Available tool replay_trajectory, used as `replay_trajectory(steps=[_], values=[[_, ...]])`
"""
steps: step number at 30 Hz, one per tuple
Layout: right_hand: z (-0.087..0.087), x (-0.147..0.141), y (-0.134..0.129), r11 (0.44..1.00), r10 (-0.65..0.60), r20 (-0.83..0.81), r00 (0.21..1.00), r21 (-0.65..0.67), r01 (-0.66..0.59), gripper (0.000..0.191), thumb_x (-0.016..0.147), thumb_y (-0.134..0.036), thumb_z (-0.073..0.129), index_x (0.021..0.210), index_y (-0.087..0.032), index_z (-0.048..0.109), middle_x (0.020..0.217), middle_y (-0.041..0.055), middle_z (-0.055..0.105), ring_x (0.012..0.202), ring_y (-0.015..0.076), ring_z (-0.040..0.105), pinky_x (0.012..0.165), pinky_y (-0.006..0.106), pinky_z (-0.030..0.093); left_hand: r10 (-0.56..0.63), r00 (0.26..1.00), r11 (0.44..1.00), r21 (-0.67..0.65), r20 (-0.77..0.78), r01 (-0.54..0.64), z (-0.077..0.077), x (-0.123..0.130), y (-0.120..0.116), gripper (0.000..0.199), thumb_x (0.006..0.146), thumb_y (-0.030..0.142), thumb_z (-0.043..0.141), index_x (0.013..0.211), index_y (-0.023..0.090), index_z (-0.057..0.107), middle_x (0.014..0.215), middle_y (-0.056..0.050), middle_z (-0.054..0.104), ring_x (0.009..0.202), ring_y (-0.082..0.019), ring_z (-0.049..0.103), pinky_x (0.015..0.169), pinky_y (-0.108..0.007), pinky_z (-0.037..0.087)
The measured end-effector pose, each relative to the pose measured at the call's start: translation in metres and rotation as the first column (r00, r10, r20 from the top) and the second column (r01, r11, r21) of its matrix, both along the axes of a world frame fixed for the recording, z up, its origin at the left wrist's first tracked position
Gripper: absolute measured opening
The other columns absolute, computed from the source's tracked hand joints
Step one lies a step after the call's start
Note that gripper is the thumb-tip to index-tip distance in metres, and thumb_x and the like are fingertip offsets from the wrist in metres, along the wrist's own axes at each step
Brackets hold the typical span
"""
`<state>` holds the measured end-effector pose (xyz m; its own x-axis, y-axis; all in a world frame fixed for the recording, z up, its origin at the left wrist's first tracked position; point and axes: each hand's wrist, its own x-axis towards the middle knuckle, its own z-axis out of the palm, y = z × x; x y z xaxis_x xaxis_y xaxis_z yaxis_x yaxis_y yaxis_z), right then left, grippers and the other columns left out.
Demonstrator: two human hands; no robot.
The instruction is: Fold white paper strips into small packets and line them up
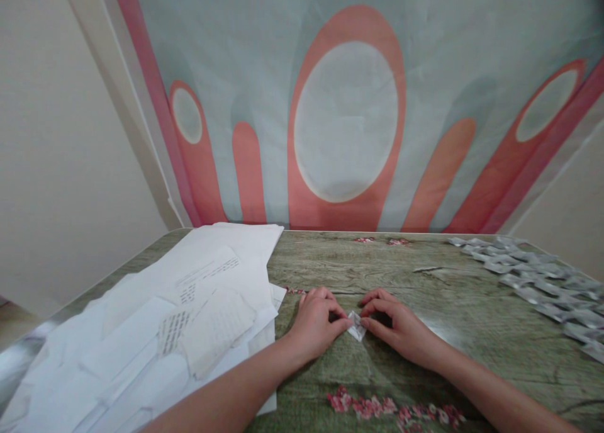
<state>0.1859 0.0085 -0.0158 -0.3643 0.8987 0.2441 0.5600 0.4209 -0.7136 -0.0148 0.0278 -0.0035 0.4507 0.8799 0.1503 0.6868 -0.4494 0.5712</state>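
A small folded white paper lies on the wood-patterned table between my two hands. My left hand pinches its left corner between thumb and fingers. From the other side, the thumb and fingers of my right hand close on the right corner. The fingertips hide both side corners, while the paper's middle and lower point show.
A large heap of white paper sheets, some printed, covers the left of the table. Rows of small folded grey-white pieces stand at the right. A patterned sheet hangs behind the table's far edge.
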Motion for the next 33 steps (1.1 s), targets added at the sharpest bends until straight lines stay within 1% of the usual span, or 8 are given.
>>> replay_trajectory(steps=[3,8,11,15,18,25,30,33], values=[[0.001,-0.003,-0.001,1.0,0.017,-0.005,1.0,0.005,-0.017,0.013,0.083,-0.029,0.054,0.085,-0.021,0.065,0.097,0.0061,0.057,0.094,0.0192,0.054,0.086,0.036,0.042,-0.002,1.0,1.0,0.006,0.003,0.002,0.001,0.0,-0.001,0.01,0.074,0.034,0.067,0.074,0.024,0.069,0.088,0.0,0.055,0.09,-0.019,0.05,0.083,-0.035,0.033],[-0.001,-0.004,-0.001,1.0,0.001,0.033,0.999,0.012,-0.001,0.015,0.084,-0.03,0.055,0.08,-0.023,0.067,0.098,0.0056,0.059,0.094,0.02,0.054,0.084,0.037,0.042,-0.021,1.0,1.0,0.009,-0.017,0.021,0.003,-0.001,0.0,0.01,0.074,0.034,0.067,0.076,0.024,0.069,0.09,-0.001,0.056,0.092,-0.019,0.049,0.083,-0.035,0.033],[0.0,-0.004,-0.001,1.0,0.004,0.051,0.999,-0.011,-0.004,0.015,0.083,-0.028,0.055,0.077,-0.023,0.068,0.098,0.0052,0.058,0.094,0.0199,0.054,0.085,0.038,0.041,-0.024,1.0,1.0,0.006,-0.016,0.024,0.003,-0.001,-0.001,0.01,0.074,0.034,0.067,0.076,0.024,0.069,0.09,-0.001,0.056,0.092,-0.019,0.049,0.084,-0.035,0.033],[0.003,-0.005,-0.001,0.999,0.011,0.064,0.998,-0.037,-0.009,0.015,0.083,-0.026,0.055,0.074,-0.022,0.066,0.099,0.005,0.057,0.095,0.0199,0.054,0.086,0.038,0.04,-0.025,1.0,0.999,0.019,-0.01,0.025,0.002,-0.001,-0.001,0.01,0.073,0.035,0.068,0.075,0.025,0.069,0.09,0.0,0.056,0.092,-0.019,0.05,0.084,-0.034,0.033],[0.002,-0.004,0.0,0.999,0.005,0.071,0.997,-0.032,-0.003,0.015,0.083,-0.025,0.054,0.072,-0.021,0.063,0.099,0.0051,0.056,0.096,0.02,0.053,0.086,0.039,0.039,-0.029,1.0,0.999,0.025,-0.004,0.029,0.001,-0.002,-0.001,0.01,0.073,0.035,0.068,0.075,0.025,0.069,0.09,0.0,0.056,0.092,-0.019,0.05,0.083,-0.034,0.033],[-0.006,-0.003,0.0,0.998,-0.061,0.114,0.992,0.004,0.061,0.014,0.08,-0.027,0.056,0.068,-0.02,0.06,0.102,0.0066,0.054,0.098,0.0216,0.05,0.086,0.04,0.037,-0.025,1.0,1.0,-0.002,0.014,0.025,0.0,-0.005,0.002,0.012,0.071,0.036,0.07,0.071,0.024,0.069,0.09,0.001,0.057,0.091,-0.019,0.05,0.084,-0.034,0.031],[-0.007,-0.004,-0.002,0.995,-0.102,0.154,0.983,0.02,0.1,0.014,0.079,-0.027,0.057,0.068,-0.019,0.06,0.102,0.0074,0.053,0.099,0.0224,0.049,0.086,0.041,0.036,-0.021,1.0,0.999,0.034,-0.002,0.021,-0.002,-0.005,0.001,0.015,0.078,0.035,0.063,0.071,0.022,0.066,0.09,0.001,0.056,0.092,-0.018,0.049,0.083,-0.034,0.031],[-0.007,-0.005,-0.002,0.993,-0.119,0.17,0.978,0.022,0.117,0.014,0.079,-0.027,0.057,0.068,-0.019,0.059,0.102,0.0071,0.053,0.099,0.0223,0.049,0.085,0.04,0.036,0.002,1.0,0.998,0.061,-0.02,-0.001,-0.002,-0.004,0.0,0.015,0.078,0.036,0.063,0.072,0.022,0.065,0.091,0.001,0.055,0.093,-0.019,0.047,0.084,-0.035,0.03]])
